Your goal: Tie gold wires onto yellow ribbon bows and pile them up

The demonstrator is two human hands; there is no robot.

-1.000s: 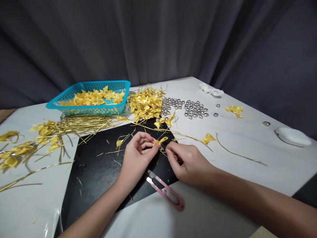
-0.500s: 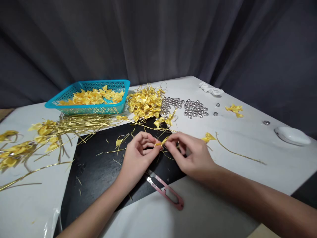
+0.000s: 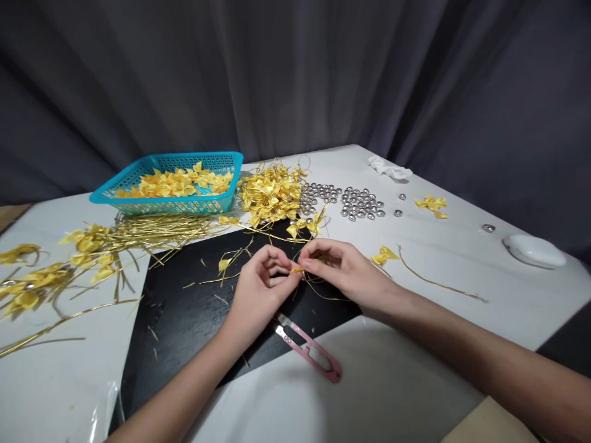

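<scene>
Dark curtain [image 3: 295,80] hanging behind everything; the white bench [image 3: 503,307] is carrying all the material. Black mat [image 3: 184,332] is lying under the hands, its surface scattered with clippings [image 3: 220,299]; if the work were dropped here, yellow scraps could be hiding small parts.

Teal basket [image 3: 166,199] is holding loose yellow bows at the back. The left hand [image 3: 258,280] is pinching a small yellow ribbon piece between thumb and forefinger, just above the mat. The right hand [image 3: 353,274] is closing thumb and forefinger at the other end of the same piece; whether those fingertips are gripping ribbon alone or cord as well, cannot tell.

Heap of finished-looking bows [image 3: 272,194] and bundle of gold cords [image 3: 159,232] are crowding the mat's far edge. Judgement: a trailing end could be catching there if the hands reached across, dragging tangled pieces along.

Pink-handled snips [image 3: 302,351] are lying under the left wrist, blades pointing toward it, tips hidden. A lowered wrist could be meeting the blades.

Silver beads [image 3: 362,203] are sitting loose beyond the right hand; a sleeve-less forearm sweeping wide could be scattering them.

Smallest: thin cord [image 3: 330,298] is curving out below the right fingers. Uneven pull on it, or a slackening left pinch, could be letting the slick-looking ribbon twist or slip out.
</scene>
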